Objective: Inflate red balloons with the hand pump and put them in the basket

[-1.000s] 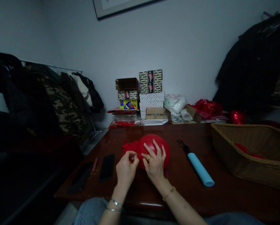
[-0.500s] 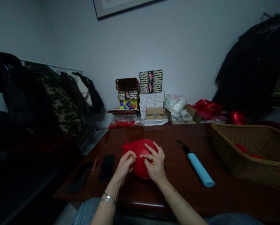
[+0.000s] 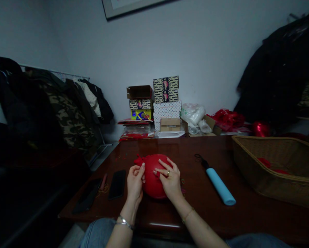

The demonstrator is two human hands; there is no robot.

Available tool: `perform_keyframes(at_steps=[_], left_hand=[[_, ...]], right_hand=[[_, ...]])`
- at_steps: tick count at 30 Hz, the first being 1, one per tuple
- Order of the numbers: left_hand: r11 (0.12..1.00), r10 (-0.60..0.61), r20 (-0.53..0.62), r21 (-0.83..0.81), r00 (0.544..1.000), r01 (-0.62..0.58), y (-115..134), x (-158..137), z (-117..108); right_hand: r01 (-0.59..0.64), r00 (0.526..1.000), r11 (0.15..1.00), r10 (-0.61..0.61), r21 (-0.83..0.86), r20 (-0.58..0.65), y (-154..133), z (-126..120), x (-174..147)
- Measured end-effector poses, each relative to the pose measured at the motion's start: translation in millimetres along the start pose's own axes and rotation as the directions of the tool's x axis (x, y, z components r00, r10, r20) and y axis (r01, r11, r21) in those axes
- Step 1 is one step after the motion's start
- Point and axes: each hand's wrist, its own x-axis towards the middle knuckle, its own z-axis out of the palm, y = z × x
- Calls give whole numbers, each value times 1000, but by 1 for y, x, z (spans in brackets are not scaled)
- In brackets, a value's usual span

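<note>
A round, inflated red balloon [image 3: 154,187] sits before me near the table's front edge. My right hand [image 3: 171,179] lies over its right side, thumb and index finger pinching the balloon's neck while the other fingers spread across the rubber. At the balloon's left side is my left hand [image 3: 136,179], closed with thumb against fingers; whatever it pinches, if anything, is too small to make out. Behind that hand lies a heap of limp red balloons [image 3: 139,160].
To the right lie a light-blue balloon pump [image 3: 220,186], black-handled scissors [image 3: 199,158] and a wicker basket [image 3: 260,179] with red pieces inside. A dark phone [image 3: 117,184], another dark flat device [image 3: 87,196] and rubber bands [image 3: 102,190] are at left. Stacked boxes [image 3: 167,112] stand behind.
My left hand has drawn slightly left, away from the balloon's neck, and its thumb now points upward. My right hand keeps its pinch on the balloon.
</note>
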Motion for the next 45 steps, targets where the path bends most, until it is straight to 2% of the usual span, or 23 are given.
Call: perform_keyframes(at_steps=[6, 9, 13, 16, 20, 23, 26, 29, 31, 33, 35, 38, 42, 45], left_hand=[[968, -223, -6, -117, 975, 221, 12, -3, 3], [950, -276, 11, -147, 961, 274, 15, -4, 2], [931, -313, 122, -155, 942, 330, 14, -6, 0], [944, -281, 230, -109, 932, 312, 11, -6, -1], [985, -168, 293, 1, 941, 175, 8, -5, -6], [973, -82, 351, 232, 933, -2, 8, -3, -10], [850, 9, 477, 460, 879, -258, 11, 2, -12], [701, 111, 605, 515, 788, -494, 12, 9, -13], [612, 153, 651, 528, 743, -589, 9, 13, -12], [551, 196, 667, 531, 719, -644, 5, 16, -10], [533, 242, 668, 515, 704, -672, 1, 17, -9], [576, 305, 652, 454, 694, -680, -5, 15, -7], [647, 337, 625, 389, 704, -655, -9, 11, -5], [603, 298, 684, 406, 666, -686, -7, 9, -4]], right_hand=[[169, 985, 980, -171, -109, -6, -6, -1, -5], [208, 977, 971, -213, -119, -27, -8, 1, -5], [192, 979, 975, -199, -111, -52, -6, 3, -6], [155, 986, 984, -159, -87, -41, -5, 3, -6], [32, 999, 999, -32, -7, 23, -5, -1, -6], [-91, 990, 994, 85, 52, 113, -5, -5, -3], [-134, 974, 988, 118, 72, 193, -4, -7, 2], [-169, 950, 982, 140, 83, 278, -2, -9, 6], [-189, 934, 978, 152, 87, 322, -3, -10, 8], [-205, 921, 974, 159, 95, 356, -3, -12, 9], [-218, 911, 969, 161, 112, 381, -3, -13, 8], [-239, 899, 958, 157, 158, 408, 2, -16, 8], [-261, 899, 940, 153, 221, 411, 12, -19, 9], [-254, 921, 938, 160, 235, 356, 17, -25, 11]])
